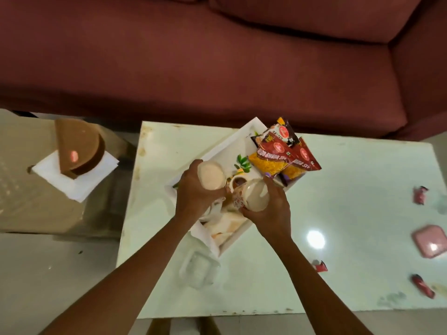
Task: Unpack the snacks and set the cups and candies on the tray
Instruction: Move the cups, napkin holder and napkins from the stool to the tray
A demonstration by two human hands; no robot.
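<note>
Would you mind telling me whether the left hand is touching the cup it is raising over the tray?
Touching. The head view shows the left hand wrapped around the cup, fingers against its side.

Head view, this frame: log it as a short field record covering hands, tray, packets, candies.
left hand: holds a cup over the tray
right hand: holds a second cup, tilted
tray: white, angled on the glass table
snack packets: piled at the tray's far end
candies: red wrappers on the table, right of the tray
</note>
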